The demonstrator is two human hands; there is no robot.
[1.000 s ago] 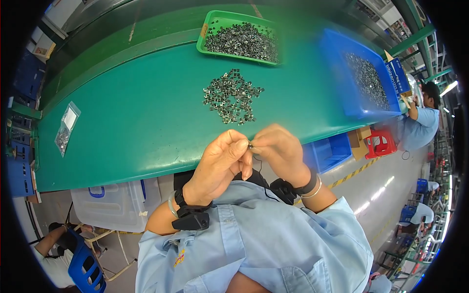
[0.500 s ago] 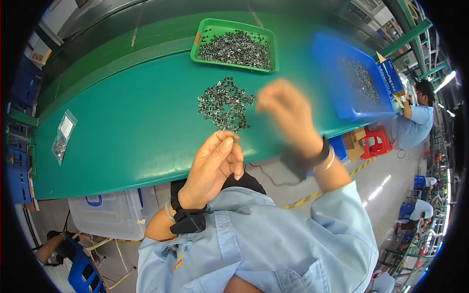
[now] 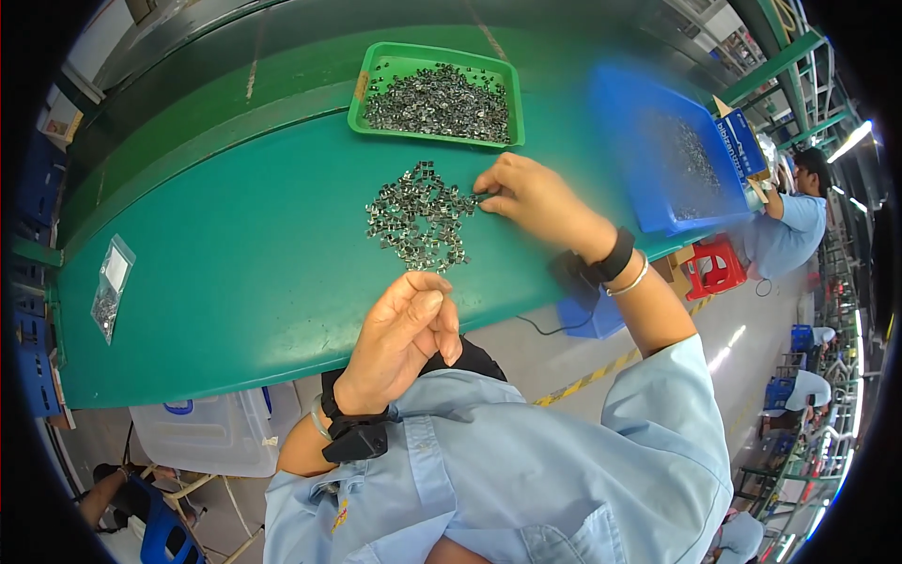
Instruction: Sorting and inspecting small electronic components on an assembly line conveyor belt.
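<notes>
A loose pile of small shiny metal parts [image 3: 419, 218] lies on the green table in front of me. At the pile's right edge is my right hand [image 3: 537, 199], thumb and index finger closing around one small metal part [image 3: 482, 195]. Just below the pile's near edge, my left hand [image 3: 402, 336] is held palm turned inward, its thumb pressed to the curled index finger. Whatever sits in that pinch, if anything, is too small to make out. Beyond the pile stands a green tray [image 3: 357, 117] filled with many more of the same parts.
To the right, a blue bin [image 3: 648, 202] holds more small parts, with a blue box [image 3: 742, 141] behind it. A clear bag [image 3: 114, 287] lies at the table's left. Below are a clear plastic box [image 3: 202, 432] and a red stool [image 3: 716, 268]. Another person [image 3: 799, 221] sits at far right.
My right hand, blurred by motion before, has come left to the pile's right edge and its fingers now touch there. My left hand keeps its pinch. The whole view has shifted slightly.
</notes>
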